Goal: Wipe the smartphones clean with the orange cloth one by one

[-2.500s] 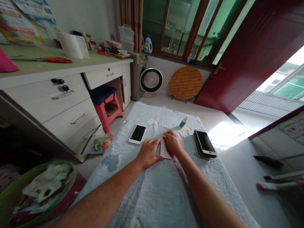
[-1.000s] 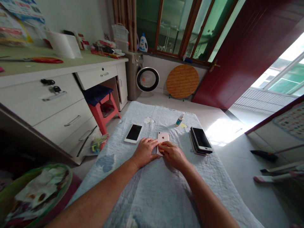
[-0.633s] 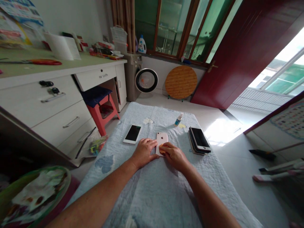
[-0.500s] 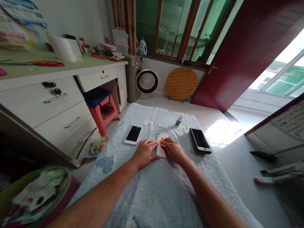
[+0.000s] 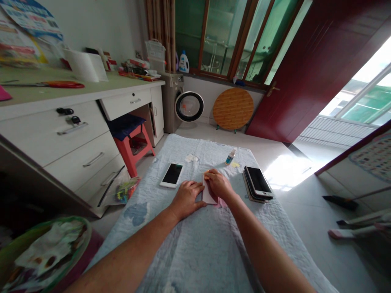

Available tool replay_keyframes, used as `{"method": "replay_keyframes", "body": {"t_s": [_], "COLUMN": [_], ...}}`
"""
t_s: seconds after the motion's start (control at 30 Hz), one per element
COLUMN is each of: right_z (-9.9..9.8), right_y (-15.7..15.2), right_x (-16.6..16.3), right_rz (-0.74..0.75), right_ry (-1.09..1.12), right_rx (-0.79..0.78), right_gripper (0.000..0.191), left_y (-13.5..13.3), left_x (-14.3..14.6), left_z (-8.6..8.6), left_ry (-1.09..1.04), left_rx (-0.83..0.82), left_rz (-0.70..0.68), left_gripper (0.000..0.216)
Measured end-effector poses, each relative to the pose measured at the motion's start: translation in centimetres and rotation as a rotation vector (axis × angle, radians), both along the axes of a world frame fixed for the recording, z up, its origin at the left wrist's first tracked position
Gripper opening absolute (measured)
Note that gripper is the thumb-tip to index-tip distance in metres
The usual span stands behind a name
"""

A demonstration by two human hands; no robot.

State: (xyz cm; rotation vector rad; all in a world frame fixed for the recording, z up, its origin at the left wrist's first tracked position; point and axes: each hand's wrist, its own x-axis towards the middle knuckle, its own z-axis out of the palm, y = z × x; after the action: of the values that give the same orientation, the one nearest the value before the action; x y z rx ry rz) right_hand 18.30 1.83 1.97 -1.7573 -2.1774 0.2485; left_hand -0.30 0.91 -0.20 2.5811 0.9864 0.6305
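A pale pink phone (image 5: 209, 196) lies back up on the cloth-covered table, partly hidden by my hands. My left hand (image 5: 187, 198) holds its left edge, with fingertips by the side and the thumb near the lower corner. In my right hand (image 5: 220, 184) is a small orange wiping cloth (image 5: 207, 175), pinched and pressed on the phone's upper end, covering the camera area. To the left lies a white phone (image 5: 172, 175) with its dark screen up. A stack of phones (image 5: 258, 182) sits on the right. Beyond my right hand stands a small spray bottle (image 5: 230, 156).
A light blue patterned cloth (image 5: 189, 244) covers the table. Left are a white desk (image 5: 91, 146), a red stool (image 5: 131, 150) and a bin (image 5: 91, 240) with waste. Behind stand a washing machine (image 5: 171, 93) with its door open and a round wooden tabletop (image 5: 233, 108).
My right hand has slid the orange cloth up the phone's back, from below the camera to the top end. My left hand stays at the phone's left edge.
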Motion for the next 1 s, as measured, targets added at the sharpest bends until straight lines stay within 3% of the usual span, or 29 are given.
{"method": "replay_keyframes", "body": {"t_s": [0.2,0.33,0.6,0.73,0.87,1.0], "right_z": [0.0,0.0,0.9,1.1,0.8,0.1], "right_y": [0.1,-0.8,-7.3,-9.9,-9.2,-6.0], "right_x": [1.5,1.1,0.6,0.9,1.7,2.3], "right_rz": [-0.111,-0.074,0.131,0.145,0.089,0.019], "right_ry": [0.016,0.078,0.2,0.218,0.189,0.131], "right_rx": [-0.021,-0.014,-0.074,-0.097,-0.077,-0.038], "right_gripper": [0.03,0.029,0.028,0.031,0.03,0.027], "left_y": [-0.2,-0.1,-0.2,-0.2,-0.2,-0.1], "left_x": [0.1,0.0,0.1,0.1,0.1,0.1], "left_z": [0.1,0.0,0.0,-0.1,-0.2,0.0], "left_ry": [0.027,0.012,0.005,0.002,0.011,0.018], "left_rx": [0.007,0.01,-0.002,0.011,0.011,-0.005], "left_rz": [0.017,0.013,0.027,0.033,0.029,0.026], "left_gripper": [0.055,0.054,0.05,0.049,0.05,0.049]}}
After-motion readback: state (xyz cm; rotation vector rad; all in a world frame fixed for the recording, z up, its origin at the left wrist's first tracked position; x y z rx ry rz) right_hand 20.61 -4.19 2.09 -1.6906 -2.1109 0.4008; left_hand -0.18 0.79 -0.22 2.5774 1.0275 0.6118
